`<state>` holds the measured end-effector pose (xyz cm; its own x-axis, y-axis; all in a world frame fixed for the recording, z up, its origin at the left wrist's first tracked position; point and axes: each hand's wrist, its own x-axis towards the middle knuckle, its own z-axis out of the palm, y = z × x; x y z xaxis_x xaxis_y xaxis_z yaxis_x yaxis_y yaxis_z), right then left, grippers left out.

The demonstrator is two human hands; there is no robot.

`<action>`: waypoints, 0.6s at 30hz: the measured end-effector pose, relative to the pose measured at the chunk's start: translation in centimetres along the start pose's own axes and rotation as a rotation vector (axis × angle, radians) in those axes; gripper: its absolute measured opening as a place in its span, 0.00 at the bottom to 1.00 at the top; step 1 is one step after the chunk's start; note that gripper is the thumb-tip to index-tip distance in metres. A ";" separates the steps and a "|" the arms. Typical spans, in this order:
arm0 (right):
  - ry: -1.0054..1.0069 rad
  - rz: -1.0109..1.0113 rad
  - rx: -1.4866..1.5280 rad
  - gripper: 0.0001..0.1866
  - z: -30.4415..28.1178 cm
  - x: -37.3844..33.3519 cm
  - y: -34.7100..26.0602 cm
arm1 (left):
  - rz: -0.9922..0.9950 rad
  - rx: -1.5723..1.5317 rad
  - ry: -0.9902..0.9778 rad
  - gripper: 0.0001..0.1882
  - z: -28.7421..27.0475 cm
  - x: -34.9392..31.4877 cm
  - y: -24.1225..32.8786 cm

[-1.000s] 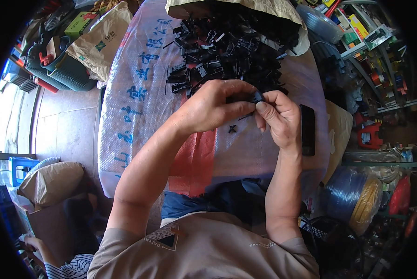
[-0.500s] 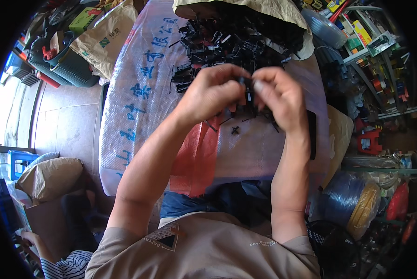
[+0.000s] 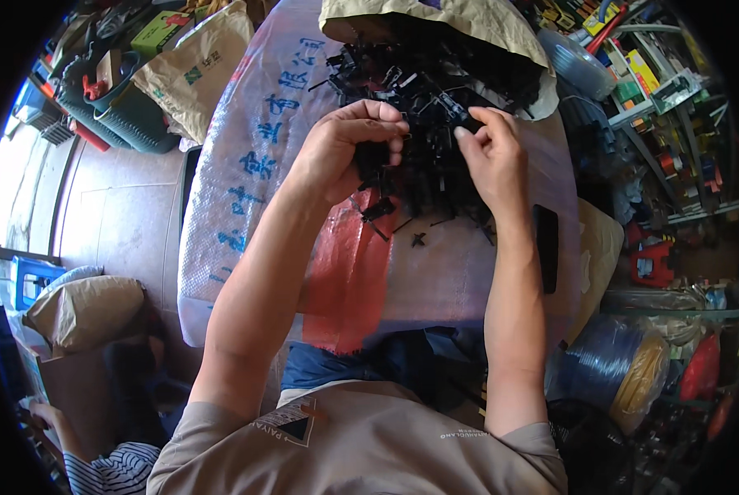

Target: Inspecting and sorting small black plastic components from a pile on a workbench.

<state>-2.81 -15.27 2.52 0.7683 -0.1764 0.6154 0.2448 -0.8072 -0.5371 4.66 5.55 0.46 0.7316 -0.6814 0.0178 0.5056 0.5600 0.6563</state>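
Black parts (image 3: pixel 424 150) blur together at twelve o'clock; my left grip (image 3: pixel 351 142) and right grip (image 3: pixel 497 159) have separated, whether clamped I cannot tell.

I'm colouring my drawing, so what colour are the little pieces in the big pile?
The little pieces are mostly black; they show best in the head view.

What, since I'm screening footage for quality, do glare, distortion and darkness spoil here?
Head view: glare washes out the left edge and shines on the floor; head view: the sheet bows at its left edge and black fills the corners; head view: the black parts merge darkly, hard to separate.
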 end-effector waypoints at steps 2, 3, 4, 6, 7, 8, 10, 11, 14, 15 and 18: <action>-0.008 -0.070 -0.128 0.16 0.5 0.6 0.0 | 0.008 0.041 0.004 0.05 0.2 0.1 -0.2; -0.011 -0.036 -0.115 0.17 0.7 1.0 0.0 | 0.017 0.036 0.037 0.05 0.5 0.1 -0.4; -0.044 -0.045 -0.171 0.16 1.1 1.6 0.5 | 0.018 0.038 0.031 0.05 0.5 0.2 -0.5; -0.094 -0.031 -0.197 0.14 1.4 1.7 1.3 | 0.023 0.013 0.036 0.04 0.0 0.3 -0.7; -0.058 -0.058 -0.151 0.14 1.6 1.6 1.0 | 0.041 0.060 0.059 0.04 -0.1 0.1 -0.6; -0.023 -0.084 -0.106 0.13 1.6 1.3 0.7 | 0.058 0.105 0.082 0.04 -0.2 0.0 -0.5; 0.016 0.028 -0.036 0.12 -0.1 0.2 0.5 | 0.131 0.300 0.089 0.07 0.1 0.1 -0.3; 0.002 0.068 0.014 0.13 -1.0 -0.4 0.0 | 0.169 0.426 0.108 0.09 0.6 -0.1 0.0; -0.152 0.198 0.368 0.13 -3.1 -1.8 -1.7 | 0.230 0.679 0.063 0.18 1.8 -1.0 0.2; -0.200 0.204 0.486 0.14 -3.4 -2.1 -1.9 | 0.185 0.653 0.002 0.21 2.0 -1.2 0.2; -0.252 0.234 0.674 0.15 -3.9 -2.5 -2.6 | 0.307 0.709 -0.138 0.27 3.3 -1.5 -0.8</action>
<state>-7.68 -14.93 4.59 0.9368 -0.1016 0.3348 0.3052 -0.2306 -0.9239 1.67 4.55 2.35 0.7045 -0.6231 0.3399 -0.1570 0.3302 0.9308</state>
